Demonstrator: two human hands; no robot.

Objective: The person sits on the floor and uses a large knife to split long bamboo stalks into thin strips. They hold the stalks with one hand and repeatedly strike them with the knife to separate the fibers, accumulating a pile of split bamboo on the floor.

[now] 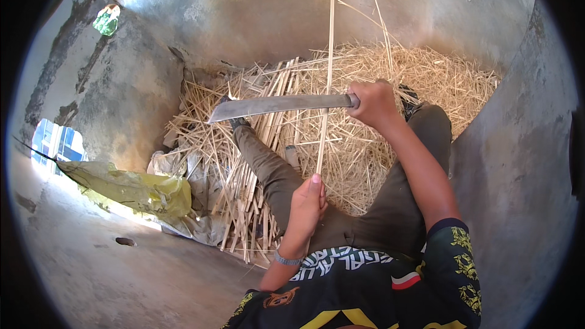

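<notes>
My right hand (373, 102) is wrapped round the handle of a machete (274, 106), its long grey blade pointing left. The blade lies across a thin, pale bamboo strip (330, 49); whether it touches the strip I cannot tell. Closed round the strip's near end is my left hand (309, 200), thumb on top, close to my lap. From there the strip rises away from me, its far end in front of the back wall. Between and beyond my legs spreads a thick heap of straw-coloured shavings (359, 164).
Split strips (247, 207) lie in a pile left of my left leg. Beside them hangs a torn yellowish sheet (140, 189) near a bright wall opening (58, 140). Concrete walls (518, 164) stand close on both sides. Several loose slivers (382, 21) stick up from the heap.
</notes>
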